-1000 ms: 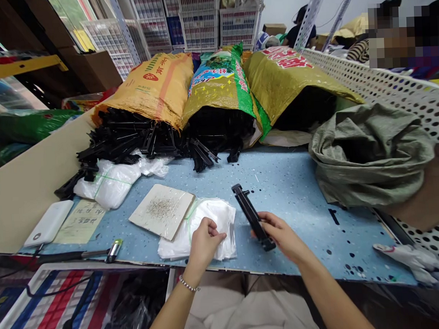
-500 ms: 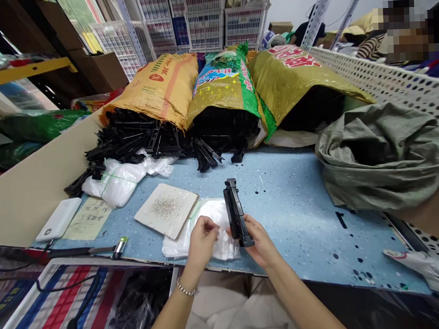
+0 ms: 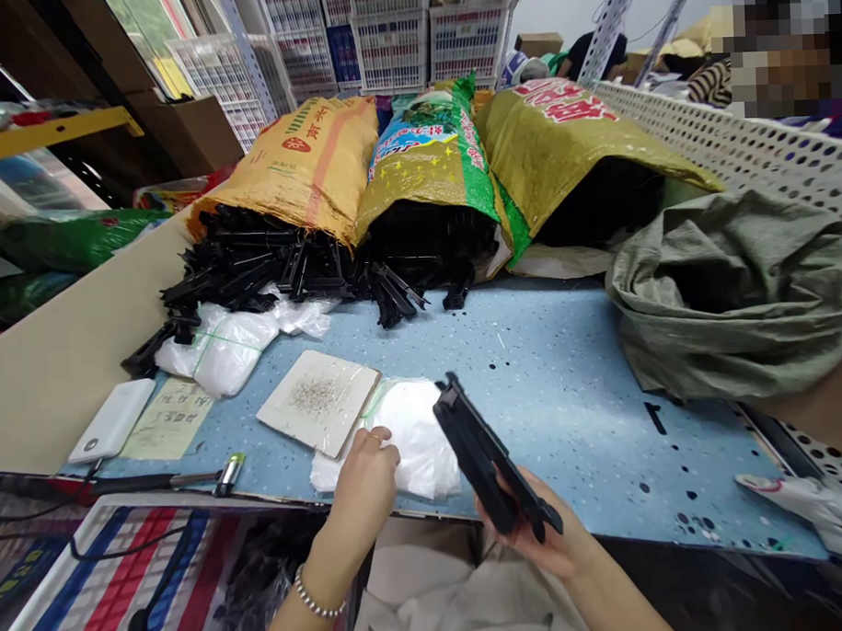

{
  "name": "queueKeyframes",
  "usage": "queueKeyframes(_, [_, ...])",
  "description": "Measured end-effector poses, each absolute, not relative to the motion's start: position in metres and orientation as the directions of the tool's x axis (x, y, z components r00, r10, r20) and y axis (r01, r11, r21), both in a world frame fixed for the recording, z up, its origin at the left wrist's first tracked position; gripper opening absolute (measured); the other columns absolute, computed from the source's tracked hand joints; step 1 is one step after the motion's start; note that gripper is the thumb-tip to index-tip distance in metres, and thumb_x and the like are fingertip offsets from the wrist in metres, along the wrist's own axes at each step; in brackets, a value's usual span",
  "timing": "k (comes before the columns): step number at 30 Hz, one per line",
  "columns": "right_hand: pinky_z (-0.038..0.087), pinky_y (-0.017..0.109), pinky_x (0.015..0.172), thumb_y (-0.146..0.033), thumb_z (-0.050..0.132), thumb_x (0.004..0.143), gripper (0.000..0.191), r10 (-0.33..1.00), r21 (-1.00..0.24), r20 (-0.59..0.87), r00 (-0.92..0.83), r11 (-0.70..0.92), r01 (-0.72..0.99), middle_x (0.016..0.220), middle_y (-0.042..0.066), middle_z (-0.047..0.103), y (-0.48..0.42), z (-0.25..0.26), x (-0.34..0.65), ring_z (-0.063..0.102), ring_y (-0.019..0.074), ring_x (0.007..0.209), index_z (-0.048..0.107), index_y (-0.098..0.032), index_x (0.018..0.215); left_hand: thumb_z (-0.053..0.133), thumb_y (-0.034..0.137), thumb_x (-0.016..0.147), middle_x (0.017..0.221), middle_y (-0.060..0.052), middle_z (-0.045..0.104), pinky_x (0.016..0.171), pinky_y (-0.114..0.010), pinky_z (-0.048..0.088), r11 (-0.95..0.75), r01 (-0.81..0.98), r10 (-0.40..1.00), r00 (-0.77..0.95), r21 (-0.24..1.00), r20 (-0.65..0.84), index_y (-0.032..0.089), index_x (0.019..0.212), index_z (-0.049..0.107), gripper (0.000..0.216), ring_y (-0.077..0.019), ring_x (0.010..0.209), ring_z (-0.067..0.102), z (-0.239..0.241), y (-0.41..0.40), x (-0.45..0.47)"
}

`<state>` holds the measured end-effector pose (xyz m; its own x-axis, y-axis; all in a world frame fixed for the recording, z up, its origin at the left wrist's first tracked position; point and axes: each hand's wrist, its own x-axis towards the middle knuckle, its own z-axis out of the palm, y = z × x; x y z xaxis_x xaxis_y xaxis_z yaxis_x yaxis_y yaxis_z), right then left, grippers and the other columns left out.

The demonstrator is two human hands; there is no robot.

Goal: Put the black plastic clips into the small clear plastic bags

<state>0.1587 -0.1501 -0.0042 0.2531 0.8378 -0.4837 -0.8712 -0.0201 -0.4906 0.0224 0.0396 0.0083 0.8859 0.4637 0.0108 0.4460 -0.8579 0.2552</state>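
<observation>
My right hand (image 3: 549, 541) grips a long black plastic clip (image 3: 492, 468) at its near end, held tilted above the table's front edge. My left hand (image 3: 364, 478) rests with curled fingers on a stack of thin white plastic bags (image 3: 415, 435) near the front edge; whether it pinches a bag I cannot tell. A beige board (image 3: 318, 400) strewn with tiny metal bits lies just left of the bags.
Three woven sacks (image 3: 426, 159) spill black plastic parts (image 3: 253, 261) at the back of the blue table (image 3: 567, 366). A grey-green sack (image 3: 731, 295) sits right. White bundle (image 3: 219, 346), power bank (image 3: 111, 420), paper note (image 3: 166, 418), tool (image 3: 192, 477) lie left. A glove (image 3: 801, 505) lies far right.
My right hand pulled the black clip back toward me and to the right, off the bags. My left hand lowered onto the bag stack.
</observation>
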Motion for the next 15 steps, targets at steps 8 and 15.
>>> queueKeyframes(8, [0.049,0.015,0.048,-0.022,0.076,0.072,0.026,0.833,-0.102,-0.543,-0.105,-0.189,-0.977,0.088,0.012,0.07,-0.157,-0.029,0.139,0.064,0.0121,0.064,0.066,-0.009,0.092,0.031,-0.004,0.08,0.133,-0.017,0.049,0.098,-0.044,0.047,-0.804,0.416,0.544,0.803,0.424,0.244,0.011,0.132,0.049,0.057,-0.0253,0.118,0.05,0.004,0.043,0.016])
queueKeyframes(15, [0.033,0.005,0.037,-0.036,0.076,0.073,0.04,0.888,-0.063,-0.407,-0.213,-0.26,-0.964,0.069,0.002,0.064,-0.144,-0.036,0.139,0.046,0.0011,0.047,0.065,-0.009,0.099,0.032,0.009,0.09,0.142,-0.013,0.041,0.111,-0.04,0.036,-0.679,0.265,0.504,0.847,0.684,0.172,0.018,0.14,0.04,0.052,-0.0215,0.133,0.04,0.019,0.026,0.014])
